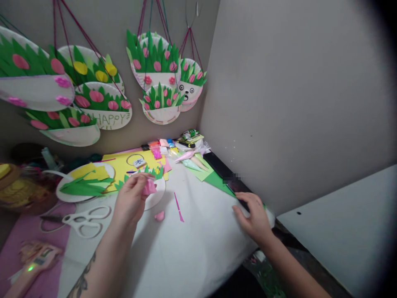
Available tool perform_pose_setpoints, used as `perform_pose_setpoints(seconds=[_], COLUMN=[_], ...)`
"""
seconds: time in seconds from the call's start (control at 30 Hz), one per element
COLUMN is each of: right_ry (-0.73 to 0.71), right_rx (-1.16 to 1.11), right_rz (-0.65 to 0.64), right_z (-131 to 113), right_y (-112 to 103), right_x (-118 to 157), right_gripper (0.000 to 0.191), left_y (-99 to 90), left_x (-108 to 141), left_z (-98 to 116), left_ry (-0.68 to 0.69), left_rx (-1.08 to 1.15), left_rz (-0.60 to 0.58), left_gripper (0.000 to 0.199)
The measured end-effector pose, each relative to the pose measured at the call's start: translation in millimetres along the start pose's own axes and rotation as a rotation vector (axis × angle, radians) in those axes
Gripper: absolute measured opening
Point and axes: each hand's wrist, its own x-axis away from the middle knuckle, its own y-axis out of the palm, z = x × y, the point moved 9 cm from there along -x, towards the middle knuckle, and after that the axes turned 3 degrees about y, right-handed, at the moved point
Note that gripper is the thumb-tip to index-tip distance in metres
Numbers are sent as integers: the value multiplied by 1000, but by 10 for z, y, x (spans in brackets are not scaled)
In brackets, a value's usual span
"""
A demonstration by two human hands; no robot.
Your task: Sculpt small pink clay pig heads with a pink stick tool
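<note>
My left hand (133,196) is closed, pinching a piece of pink paper (149,187) above a white paper plate (159,195). Green paper grass shows along the plate's far side, partly hidden by the hand. Close by on the tablecloth lie a small pink paper petal (159,216) and a thin pink paper strip (178,207). My right hand (256,217) is at the table's right edge, its thumb and fingers apart. Its fingertips rest on or just over a long flat black object (221,167), whose kind I cannot make out. Green paper sheets (217,182) lie beside it.
White scissors (83,221) lie left of my left arm, near a pink glue gun (40,258) with a green light. Behind are a plate of paper scraps (63,192), yellow sheets (119,159) and piping bags (192,160). Decorated paper-plate baskets (156,70) hang on the wall.
</note>
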Motion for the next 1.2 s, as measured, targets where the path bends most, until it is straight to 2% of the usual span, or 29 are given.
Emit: perform_pose_setpoints(seconds=[0.03, 0.1, 0.17, 0.2, 0.27, 0.37, 0.5, 0.63, 0.77, 0.9, 1.0, 1.07, 1.1, 1.2], right_ry=[-24, -52, -53, -68, -83, -48, 112, 271, 334, 281, 268, 275, 223, 145], right_rx=[-93, -277, -429, -497, -612, -706, -851, -990, -1073, -1064, -881, -597, -395, -239], right_rz=[-50, -155, -258, -298, -316, -313, -392, -491, -539, -603, -512, -419, -433, -489], right_z=[-191, -571, -910, -1072, -1314, -1457, -1358, -1215, -1218, -1284, -1051, -785, -711, -609], right_y=[65, 252, 482, 586, 725, 877, 1137, 1376, 1459, 1423, 1341, 1324, 1373, 1654], right_x=[-79, -241, -399, -471, -614, -762, -762, -667, -615, -586, -783, -1040, -1177, -1532], right_gripper=[21, 24, 32, 29, 10, 10, 15, 25, 31, 30, 27, 27, 26, 18], left_y=[67, 272, 479, 550, 591, 471, 335, 338, 379, 393, 311, 147, 45, -240], left_x=[58, 196, 339, 395, 444, 385, 279, 236, 253, 322, 298, 202, 148, 15], left_z=[-67, -185, -233, -232, -190, -134, -212, -320, -340, -341, -249, -51, 66, 268], left_ry=[-17, -27, 12, 35, 72, 47, -85, -172, -126, -77, -67, 21, 81, 139], left_rx=[-97, -297, -444, -491, -552, -564, -446, -338, -356, -487, -456, -400, -388, -335], left_rz=[-29, -163, -312, -366, -398, -321, -254, -259, -270, -273, -247, -135, -65, 102], left_gripper=[22, 19, 17, 17, 18, 19, 22, 28, 27, 20, 20, 29, 31, 31])
